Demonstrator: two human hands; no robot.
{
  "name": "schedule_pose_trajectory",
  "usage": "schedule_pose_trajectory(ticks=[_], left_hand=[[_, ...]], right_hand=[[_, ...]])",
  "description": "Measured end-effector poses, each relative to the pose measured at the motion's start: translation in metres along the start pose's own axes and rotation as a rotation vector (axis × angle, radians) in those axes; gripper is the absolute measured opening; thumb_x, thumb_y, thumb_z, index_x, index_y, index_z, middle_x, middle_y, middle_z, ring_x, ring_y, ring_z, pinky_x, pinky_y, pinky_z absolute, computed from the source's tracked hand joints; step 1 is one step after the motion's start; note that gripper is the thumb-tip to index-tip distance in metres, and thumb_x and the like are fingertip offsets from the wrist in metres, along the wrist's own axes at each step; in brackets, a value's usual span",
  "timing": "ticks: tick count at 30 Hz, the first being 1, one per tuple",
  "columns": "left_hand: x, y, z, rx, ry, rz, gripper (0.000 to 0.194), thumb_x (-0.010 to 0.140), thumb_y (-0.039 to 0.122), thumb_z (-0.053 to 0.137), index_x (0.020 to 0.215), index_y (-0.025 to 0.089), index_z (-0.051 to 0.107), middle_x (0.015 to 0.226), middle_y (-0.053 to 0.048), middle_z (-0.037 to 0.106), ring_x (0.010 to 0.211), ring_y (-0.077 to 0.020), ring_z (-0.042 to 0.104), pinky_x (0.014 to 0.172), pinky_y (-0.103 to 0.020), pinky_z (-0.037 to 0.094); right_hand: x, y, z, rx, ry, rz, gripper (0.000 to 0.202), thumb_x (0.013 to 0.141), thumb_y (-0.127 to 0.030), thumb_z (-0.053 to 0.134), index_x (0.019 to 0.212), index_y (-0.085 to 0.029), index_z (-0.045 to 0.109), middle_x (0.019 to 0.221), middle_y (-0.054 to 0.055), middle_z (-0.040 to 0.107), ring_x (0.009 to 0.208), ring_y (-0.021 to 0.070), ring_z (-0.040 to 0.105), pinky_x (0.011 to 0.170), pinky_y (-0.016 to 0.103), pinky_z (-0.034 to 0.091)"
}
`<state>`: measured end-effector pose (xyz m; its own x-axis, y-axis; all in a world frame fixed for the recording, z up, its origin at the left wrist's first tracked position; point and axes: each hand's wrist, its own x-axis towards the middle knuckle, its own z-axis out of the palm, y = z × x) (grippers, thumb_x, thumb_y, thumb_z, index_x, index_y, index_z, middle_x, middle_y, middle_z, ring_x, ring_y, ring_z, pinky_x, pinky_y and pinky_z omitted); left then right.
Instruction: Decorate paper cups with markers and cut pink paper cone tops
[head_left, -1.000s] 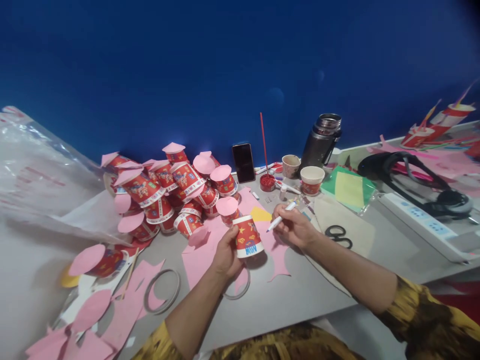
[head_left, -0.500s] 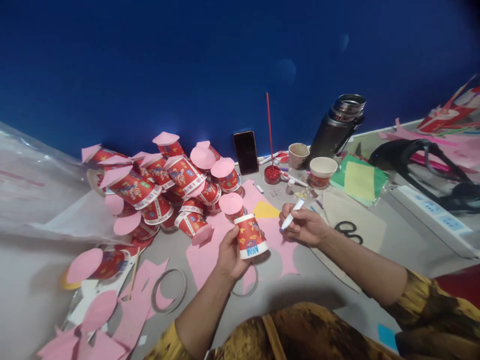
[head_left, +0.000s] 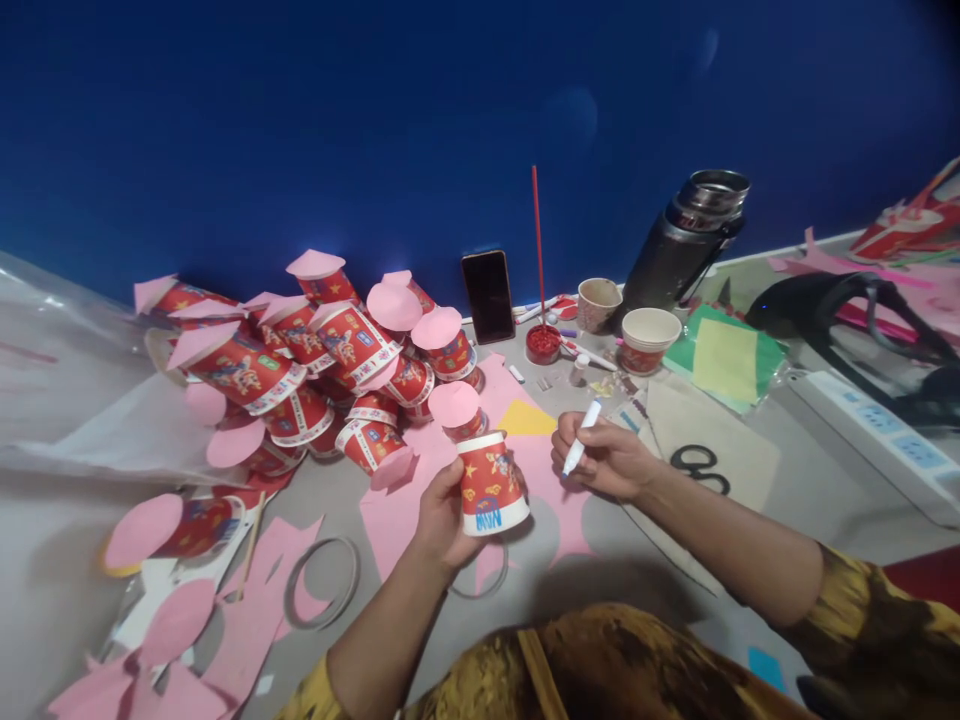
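My left hand (head_left: pixel 442 520) is wrapped round a red paper cup (head_left: pixel 491 485), turned bottom up, with yellow patterns and blue marks near its white rim. In my right hand (head_left: pixel 607 455) is a white marker (head_left: pixel 582 440) with a blue tip pointing down, apart from the cup. Just behind the held cup is another red cup with a pink paper cone (head_left: pixel 454 403) on it. Below both hands lies pink paper (head_left: pixel 540 470) with round cut-outs, along with a yellow paper piece (head_left: pixel 529 418).
A pile of red cups with pink cones (head_left: pixel 356 345) fills the left back. Behind stand a phone (head_left: pixel 487 297), a red pot with a stick (head_left: pixel 543 343), paper cups (head_left: pixel 649 340) and a dark flask (head_left: pixel 686 245). Scissors (head_left: pixel 697 468) and a power strip (head_left: pixel 874 440) lie right; tape rolls (head_left: pixel 352 590) lie left.
The view has shifted slightly. The cup in my left hand is a little lower and nearer, its tilt slightly changed. My right hand still holds the marker, now more upright.
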<state>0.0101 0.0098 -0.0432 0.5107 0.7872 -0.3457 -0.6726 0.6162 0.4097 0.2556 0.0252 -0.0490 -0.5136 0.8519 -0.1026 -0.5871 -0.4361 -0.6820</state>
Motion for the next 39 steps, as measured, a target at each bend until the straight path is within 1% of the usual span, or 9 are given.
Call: schedule_pose_trajectory(ticks=[3,6,12,17,20,24,29,35,39], left_hand=[[-0.002,0.000,-0.002,0.026,-0.010,0.000,0.062,0.083,0.044,0.079,0.136,0.014,0.068,0.112,-0.014,0.077,0.098,-0.0304,0.074,0.099,-0.050,0.055],[-0.002,-0.001,-0.003,0.054,0.001,0.013,0.065,0.082,0.044,0.079,0.138,0.013,0.067,0.114,-0.015,0.078,0.100,-0.0317,0.075,0.099,-0.051,0.055],[0.000,-0.001,-0.001,0.129,0.010,0.047,0.056,0.077,0.044,0.087,0.120,0.010,0.075,0.109,-0.017,0.081,0.094,-0.0320,0.078,0.092,-0.048,0.060],[0.003,-0.004,0.000,0.183,0.033,0.104,0.044,0.081,0.043,0.086,0.109,0.011,0.077,0.095,-0.013,0.082,0.088,-0.0303,0.079,0.096,-0.050,0.061],[0.005,-0.006,-0.001,0.210,0.065,0.142,0.040,0.081,0.041,0.087,0.107,0.013,0.075,0.093,-0.011,0.082,0.088,-0.0296,0.079,0.096,-0.049,0.061],[0.006,-0.006,-0.002,0.222,0.097,0.191,0.044,0.080,0.042,0.089,0.110,0.013,0.074,0.094,-0.009,0.081,0.082,-0.0264,0.078,0.088,-0.044,0.062],[0.007,-0.004,0.001,0.222,0.125,0.251,0.049,0.078,0.043,0.090,0.114,0.013,0.073,0.095,-0.010,0.081,0.079,-0.0262,0.077,0.079,-0.040,0.062],[0.008,-0.004,0.004,0.237,0.148,0.273,0.044,0.079,0.041,0.090,0.110,0.014,0.074,0.096,-0.009,0.081,0.081,-0.0242,0.076,0.080,-0.038,0.061],[0.008,-0.005,0.007,0.248,0.140,0.278,0.037,0.079,0.037,0.089,0.105,0.015,0.074,0.094,-0.006,0.080,0.083,-0.0221,0.075,0.082,-0.034,0.059]], right_hand=[[-0.001,0.006,0.003,0.013,0.003,0.024,0.031,0.082,-0.042,0.084,0.078,-0.021,0.062,0.054,-0.008,0.046,0.049,0.0094,0.030,0.048,0.022,0.030],[-0.002,0.011,0.007,0.019,0.012,0.043,0.030,0.080,-0.041,0.086,0.078,-0.020,0.064,0.053,-0.008,0.046,0.050,0.0096,0.032,0.048,0.021,0.031],[0.003,0.011,0.009,-0.009,0.078,0.002,0.038,0.075,-0.045,0.091,0.077,-0.019,0.063,0.057,-0.007,0.050,0.048,0.0076,0.029,0.046,0.020,0.029],[0.003,0.005,0.019,0.013,0.170,-0.085,0.045,0.082,-0.052,0.087,0.073,-0.021,0.056,0.054,-0.009,0.041,0.047,0.0073,0.022,0.044,0.019,0.022],[0.000,0.001,0.036,0.005,0.212,-0.124,0.041,0.087,-0.052,0.083,0.078,-0.021,0.058,0.053,-0.010,0.041,0.046,0.0078,0.024,0.044,0.020,0.025],[0.002,0.002,0.055,-0.267,0.312,-0.295,0.045,0.089,-0.061,0.079,0.078,-0.020,0.064,0.052,-0.006,0.050,0.047,0.0099,0.039,0.046,0.022,0.032],[0.002,0.012,0.056,-0.542,0.418,-0.481,0.046,0.092,-0.063,0.075,0.081,-0.020,0.067,0.059,-0.002,0.062,0.050,0.0117,0.048,0.048,0.023,0.037],[-0.013,0.012,0.053,-0.876,0.243,-0.592,0.028,0.101,-0.044,0.068,0.088,-0.021,0.071,0.068,0.001,0.067,0.056,0.0153,0.058,0.053,0.026,0.045],[-0.017,0.014,0.053,-1.007,0.201,-0.684,0.017,0.101,-0.033,0.068,0.089,-0.020,0.072,0.071,0.002,0.069,0.057,0.0150,0.058,0.055,0.027,0.045]])
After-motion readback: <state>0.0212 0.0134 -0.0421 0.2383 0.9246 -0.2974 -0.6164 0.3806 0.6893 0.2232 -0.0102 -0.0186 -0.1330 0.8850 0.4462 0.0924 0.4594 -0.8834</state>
